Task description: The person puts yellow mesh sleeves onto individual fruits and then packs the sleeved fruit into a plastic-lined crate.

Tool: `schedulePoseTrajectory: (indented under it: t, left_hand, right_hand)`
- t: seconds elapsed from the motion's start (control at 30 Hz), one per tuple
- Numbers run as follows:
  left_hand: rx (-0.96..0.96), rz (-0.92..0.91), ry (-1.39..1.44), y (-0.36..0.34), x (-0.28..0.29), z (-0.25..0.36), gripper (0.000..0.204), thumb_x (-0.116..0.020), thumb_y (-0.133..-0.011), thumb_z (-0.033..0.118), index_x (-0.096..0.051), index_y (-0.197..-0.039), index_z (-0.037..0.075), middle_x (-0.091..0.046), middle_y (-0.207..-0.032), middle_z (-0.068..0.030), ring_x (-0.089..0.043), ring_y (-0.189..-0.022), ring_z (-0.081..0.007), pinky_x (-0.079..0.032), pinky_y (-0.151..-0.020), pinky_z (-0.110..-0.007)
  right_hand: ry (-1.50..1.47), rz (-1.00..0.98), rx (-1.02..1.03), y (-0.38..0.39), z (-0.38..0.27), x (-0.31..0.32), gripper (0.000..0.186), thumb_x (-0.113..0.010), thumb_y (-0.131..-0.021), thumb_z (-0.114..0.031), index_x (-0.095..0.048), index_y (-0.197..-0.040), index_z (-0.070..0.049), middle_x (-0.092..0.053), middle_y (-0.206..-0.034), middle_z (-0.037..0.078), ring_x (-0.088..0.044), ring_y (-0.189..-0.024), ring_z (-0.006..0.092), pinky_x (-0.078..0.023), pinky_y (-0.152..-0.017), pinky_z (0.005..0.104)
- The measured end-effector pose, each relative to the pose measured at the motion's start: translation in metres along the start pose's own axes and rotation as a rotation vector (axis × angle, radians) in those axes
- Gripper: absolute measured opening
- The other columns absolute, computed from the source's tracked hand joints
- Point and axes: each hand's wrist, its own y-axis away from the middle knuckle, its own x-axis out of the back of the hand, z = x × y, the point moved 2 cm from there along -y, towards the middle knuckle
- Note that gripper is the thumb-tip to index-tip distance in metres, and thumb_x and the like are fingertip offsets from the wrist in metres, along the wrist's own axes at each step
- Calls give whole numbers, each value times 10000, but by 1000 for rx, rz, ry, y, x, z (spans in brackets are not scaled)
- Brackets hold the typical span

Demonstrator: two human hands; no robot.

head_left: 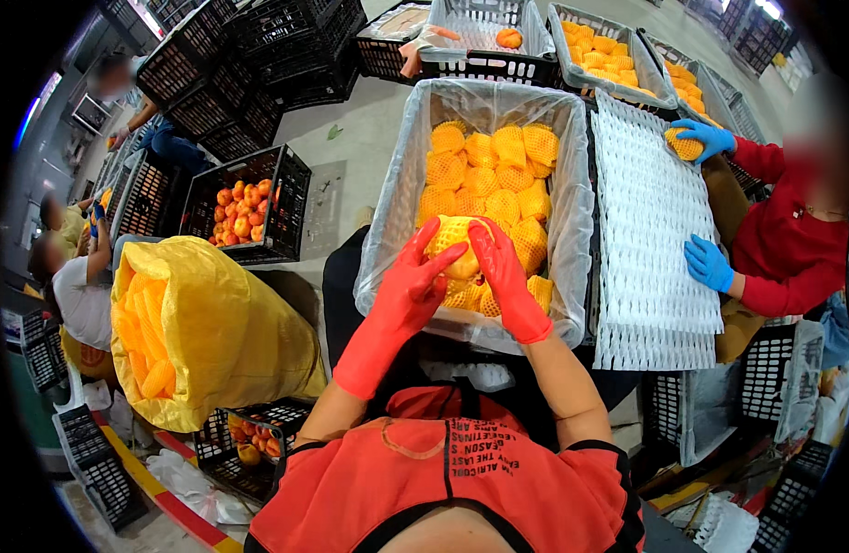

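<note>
Between my two red-gloved hands is a round fruit in a yellow foam net [458, 251]. My left hand [412, 284] closes on its left side, and my right hand [508, 284] presses against its right. Both are above the near half of a crate lined with clear plastic [393, 198]. Inside that crate, rows of fruits in yellow nets [481, 180] lie packed together. The undersides of the held fruit and of my fingers are hidden.
White foam sheeting [653, 230] lies right of the crate; beside it a co-worker's blue-gloved hand [706, 140] holds a netted fruit. Left are a yellow sack of foam nets [231, 332] and a black crate of orange-red fruit [291, 198]. Stacked black crates [295, 41] stand behind.
</note>
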Motion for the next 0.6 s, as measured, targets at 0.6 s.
schedulePoseTrajectory:
  t: [0.6]
  left_hand:
    - [585, 244, 616, 4, 11, -16, 455, -748, -845, 208, -551, -1206, 13, -656, -1075, -65, -643, -954, -139, -521, -810, -287]
  right_hand:
    - [-27, -163, -95, -6, -10, -6, 640, -710, -858, -78, -446, -1439, -130, -554, -875, -14, -540, -751, 79, -481, -651, 214]
